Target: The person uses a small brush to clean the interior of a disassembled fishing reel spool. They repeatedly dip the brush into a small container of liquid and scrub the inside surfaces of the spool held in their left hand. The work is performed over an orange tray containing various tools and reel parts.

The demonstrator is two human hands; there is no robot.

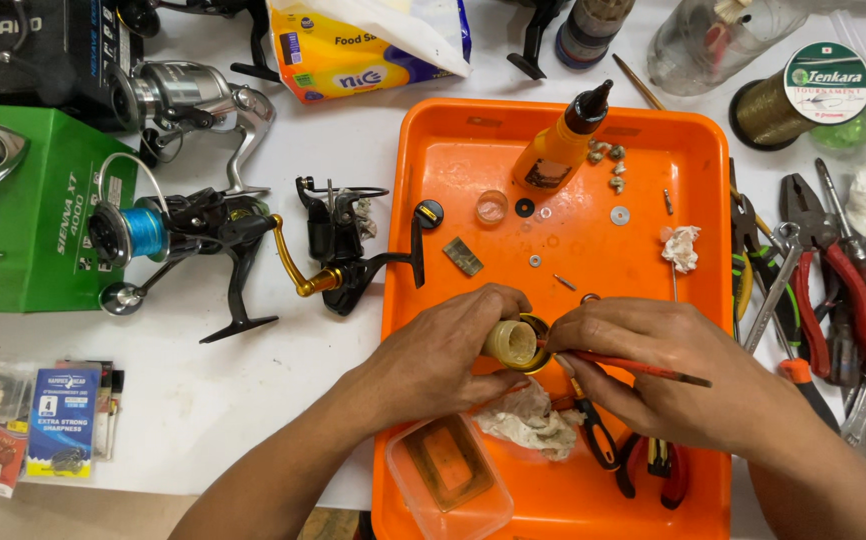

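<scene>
White worktable [203, 400], seen from above, with an orange tray [698, 150] across the centre of the frame.

Lower centre: left hand [443, 355], fingers curled around a small cream spool with a gold rim [515, 343], held over the tray's lower half, apparently so that anything falling lands in the tray. Right hand [668, 375], fingers pinched together on a thin red-handled brush [643, 368], its tip hidden at the spool's open face.

Below the hands, in the tray: crumpled stained tissue [528, 420], red-handled pliers [653, 465], clear plastic lid [450, 478] overhanging the tray's lower left corner.

Tray, upper half: orange squeeze bottle [558, 150] lying tilted; small clear cup [491, 207], contents not discernible; washers, screws and small shells scattered apart, seemingly laid out as loose parts.

Right edge: pliers and hand tools [833, 270] heaped together.

Left of frame: two spinning reels [193, 225], green box [23, 210], hook packets [58, 420].

Top: tissue pack [353, 50], line spool [813, 85].
</scene>
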